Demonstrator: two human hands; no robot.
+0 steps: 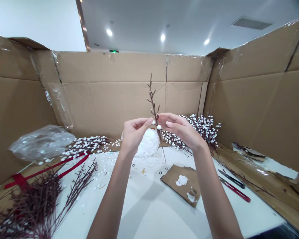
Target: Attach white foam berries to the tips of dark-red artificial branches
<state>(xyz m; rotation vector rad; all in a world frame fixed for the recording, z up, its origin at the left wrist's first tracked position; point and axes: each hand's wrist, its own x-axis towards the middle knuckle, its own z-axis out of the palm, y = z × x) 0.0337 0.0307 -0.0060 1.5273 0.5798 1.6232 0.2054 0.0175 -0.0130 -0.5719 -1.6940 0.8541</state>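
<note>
I hold a thin brown branch (152,99) upright in front of me, above a white table (149,205). My right hand (181,130) pinches its stem at mid height. My left hand (135,132) is closed in a pinch beside it, fingertips at a small white foam bead (159,127) on the stem. A second bead sits just left of it between the fingertips. Behind my hands lies a white heap of beads in a bag (149,142).
Bare dark-red branches (35,202) and a red ribbon (47,169) lie front left by a clear plastic bag (42,142). Beaded branches (201,127) lie at the back. A cardboard scrap with white glue (184,184), cutters (235,189) and cardboard walls (264,99) surround the table.
</note>
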